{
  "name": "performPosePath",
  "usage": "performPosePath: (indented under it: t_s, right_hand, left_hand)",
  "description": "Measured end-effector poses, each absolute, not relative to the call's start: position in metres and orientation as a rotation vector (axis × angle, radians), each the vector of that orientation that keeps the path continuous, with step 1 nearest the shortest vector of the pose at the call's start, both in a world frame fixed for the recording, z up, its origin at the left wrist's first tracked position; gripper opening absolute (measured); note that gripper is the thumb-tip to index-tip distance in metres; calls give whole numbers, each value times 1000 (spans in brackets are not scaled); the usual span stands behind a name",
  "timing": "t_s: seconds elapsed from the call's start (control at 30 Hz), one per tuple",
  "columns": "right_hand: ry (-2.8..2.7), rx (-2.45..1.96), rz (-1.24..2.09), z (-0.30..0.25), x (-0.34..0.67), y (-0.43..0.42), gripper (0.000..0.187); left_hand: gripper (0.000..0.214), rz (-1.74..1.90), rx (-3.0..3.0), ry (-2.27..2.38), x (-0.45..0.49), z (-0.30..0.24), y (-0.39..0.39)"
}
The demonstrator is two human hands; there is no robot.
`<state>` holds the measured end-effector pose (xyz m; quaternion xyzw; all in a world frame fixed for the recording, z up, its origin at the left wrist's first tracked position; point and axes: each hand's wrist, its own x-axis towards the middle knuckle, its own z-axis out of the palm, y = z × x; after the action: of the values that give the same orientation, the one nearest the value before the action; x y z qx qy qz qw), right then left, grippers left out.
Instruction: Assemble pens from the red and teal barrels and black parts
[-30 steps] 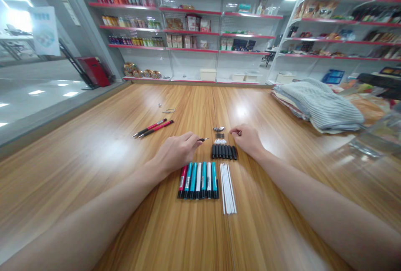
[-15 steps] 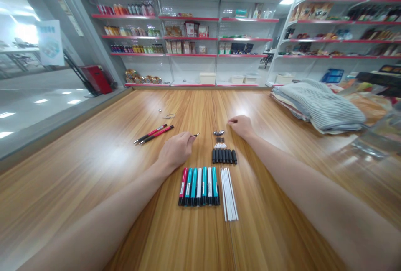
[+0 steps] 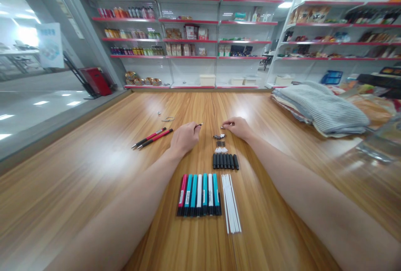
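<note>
My left hand (image 3: 184, 137) is closed around a small dark pen tip piece (image 3: 198, 125) that sticks out past its fingers. My right hand (image 3: 237, 127) pinches a tiny metal part (image 3: 223, 126) just above the table. Between and below the hands lie a small pile of metal springs (image 3: 219, 136), short dark and white pieces (image 3: 221, 147), a row of black caps (image 3: 225, 161), a row of red, teal and white pen barrels (image 3: 199, 194) and several white refill tubes (image 3: 232, 202).
Two red-and-black assembled pens (image 3: 152, 137) lie to the left on the wooden table (image 3: 94, 170), with small metal bits (image 3: 167, 117) beyond them. Folded striped cloths (image 3: 322, 108) are stacked at the right. Shop shelves (image 3: 194, 37) stand behind the table.
Both hands have moved away from me and closer together above the rows of parts. The right hand has gone from resting on the table to pinching a small metal part.
</note>
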<state>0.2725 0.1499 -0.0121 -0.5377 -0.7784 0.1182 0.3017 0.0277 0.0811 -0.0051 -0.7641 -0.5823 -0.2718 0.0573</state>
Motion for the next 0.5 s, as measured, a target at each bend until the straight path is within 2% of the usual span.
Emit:
performPosePath:
  t_s: [0.5]
  right_hand:
    - [-2130, -1247, 320, -14, 269, 146, 21]
  left_hand:
    - [23, -728, -2434, -1630, 32, -7, 77]
